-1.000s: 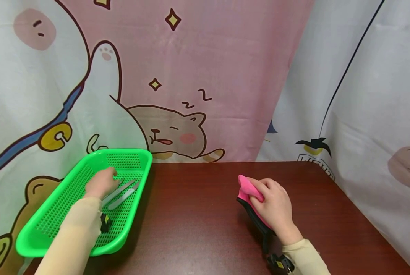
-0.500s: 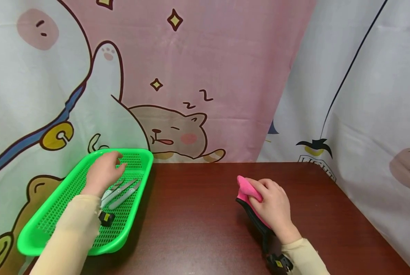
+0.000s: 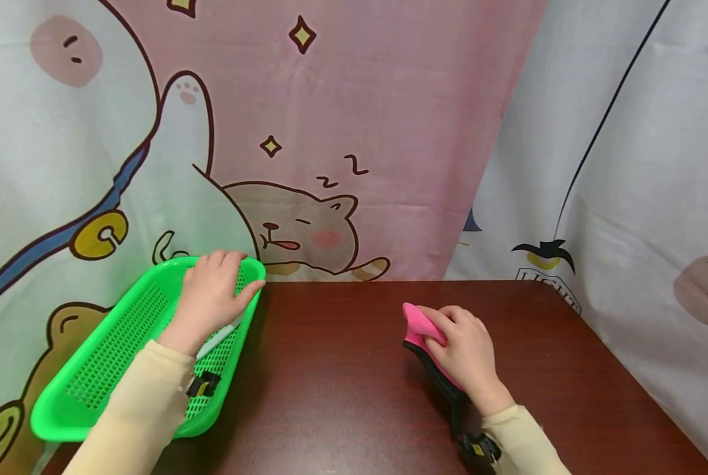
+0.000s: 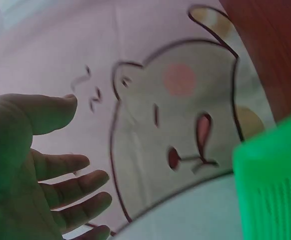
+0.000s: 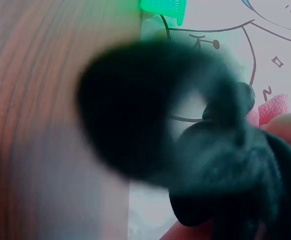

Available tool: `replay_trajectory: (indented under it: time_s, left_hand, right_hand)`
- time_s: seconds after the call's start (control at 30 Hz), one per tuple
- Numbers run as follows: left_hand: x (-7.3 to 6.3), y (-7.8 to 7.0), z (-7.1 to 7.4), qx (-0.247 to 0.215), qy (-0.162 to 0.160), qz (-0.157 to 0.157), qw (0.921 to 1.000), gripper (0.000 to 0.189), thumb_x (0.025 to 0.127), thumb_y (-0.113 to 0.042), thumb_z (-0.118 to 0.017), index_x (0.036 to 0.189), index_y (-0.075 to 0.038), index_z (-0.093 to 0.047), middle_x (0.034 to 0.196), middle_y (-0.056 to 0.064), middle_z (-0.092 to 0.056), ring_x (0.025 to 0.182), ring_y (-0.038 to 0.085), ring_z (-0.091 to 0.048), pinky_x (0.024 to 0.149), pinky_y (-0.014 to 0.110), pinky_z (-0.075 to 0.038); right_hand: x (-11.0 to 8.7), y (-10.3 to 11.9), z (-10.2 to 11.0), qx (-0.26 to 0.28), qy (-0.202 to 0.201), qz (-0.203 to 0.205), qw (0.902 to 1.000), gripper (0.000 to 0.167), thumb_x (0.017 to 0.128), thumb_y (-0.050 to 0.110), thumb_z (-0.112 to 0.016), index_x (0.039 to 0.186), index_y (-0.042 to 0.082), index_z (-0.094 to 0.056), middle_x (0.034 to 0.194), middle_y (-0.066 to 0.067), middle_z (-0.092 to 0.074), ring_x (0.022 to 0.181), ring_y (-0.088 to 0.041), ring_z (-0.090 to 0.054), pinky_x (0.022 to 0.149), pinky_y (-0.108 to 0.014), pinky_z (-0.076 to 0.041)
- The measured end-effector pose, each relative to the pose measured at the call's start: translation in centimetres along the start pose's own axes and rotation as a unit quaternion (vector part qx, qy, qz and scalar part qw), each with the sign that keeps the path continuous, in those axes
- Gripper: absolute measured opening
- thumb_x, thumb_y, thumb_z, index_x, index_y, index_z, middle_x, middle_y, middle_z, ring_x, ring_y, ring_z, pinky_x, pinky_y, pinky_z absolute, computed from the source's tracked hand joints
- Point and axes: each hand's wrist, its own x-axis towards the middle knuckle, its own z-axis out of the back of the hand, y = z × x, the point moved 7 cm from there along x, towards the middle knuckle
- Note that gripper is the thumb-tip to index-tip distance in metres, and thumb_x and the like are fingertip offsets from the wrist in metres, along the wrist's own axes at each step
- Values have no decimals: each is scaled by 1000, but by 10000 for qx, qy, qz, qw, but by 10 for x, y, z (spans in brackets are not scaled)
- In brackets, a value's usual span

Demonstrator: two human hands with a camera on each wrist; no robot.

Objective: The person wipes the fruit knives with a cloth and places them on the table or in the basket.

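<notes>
My left hand [image 3: 211, 297] is over the far end of the green basket [image 3: 134, 323], fingers extended and thumb apart. In the left wrist view that hand [image 4: 60, 175] has nothing in it. Below it in the basket a pale-handled knife [image 3: 218, 340] shows partly; the other knives are hidden behind the hand and wrist. Over the table's right side, my right hand [image 3: 466, 356] pinches a pink fuzzy cloth piece [image 3: 420, 323] with a black border [image 3: 431, 369] hanging down. In the right wrist view blurred black loops [image 5: 125, 115] cover much of the pink cloth [image 5: 274, 107].
The basket has perforated walls and stands at the left of the dark brown table [image 3: 330, 369]. A cartoon-printed curtain [image 3: 389, 119] hangs right behind the table's far edge. Small black wrist devices are on both sleeves.
My left hand has come up from the knives and moved right, toward the basket's far right corner, its fingers spreading. My right hand has shifted slightly left, still gripping the pink cloth.
</notes>
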Motion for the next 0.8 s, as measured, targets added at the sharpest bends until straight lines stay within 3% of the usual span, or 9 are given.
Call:
replay_trajectory:
  time_s: [0.2, 0.37, 0.6, 0.8]
  left_hand:
    - [-7, -36, 1, -70, -204, -428, 9989, 58, 88, -37, -73, 123, 6, -57, 117, 25, -60, 106, 46, -53, 85, 61, -42]
    - [-15, -57, -12, -195, -153, -551, 9982, 61, 87, -39, -75, 125, 5, -57, 117, 22, -60, 109, 43, -52, 87, 59, -41]
    - [-25, -73, -40, -141, -258, -726, 9969, 62, 84, -40, -77, 125, 4, -58, 116, 21, -60, 107, 41, -54, 84, 57, -44]
    - [-34, -81, -60, 13, -151, -790, 9968, 64, 83, -42, -77, 125, 3, -60, 114, 19, -61, 105, 38, -56, 85, 53, -46]
  right_hand:
    - [6, 5, -12, 21, 238, 295, 9993, 53, 70, 12, -84, 120, 21, -72, 96, -8, -63, 85, -29, -59, 74, -46, -46]
    - [8, 11, -30, 1, 532, 466, 9975, 51, 72, 11, -83, 121, 24, -72, 98, -7, -63, 89, -27, -60, 76, -45, -46]
    - [4, 23, -59, -28, 1174, 598, 9913, 51, 73, 14, -85, 120, 26, -72, 99, -3, -64, 90, -25, -60, 81, -44, -46]
    - [-10, 36, -84, 162, 2026, 1063, 9733, 48, 75, 14, -84, 121, 24, -71, 101, -2, -65, 92, -23, -62, 78, -44, -49]
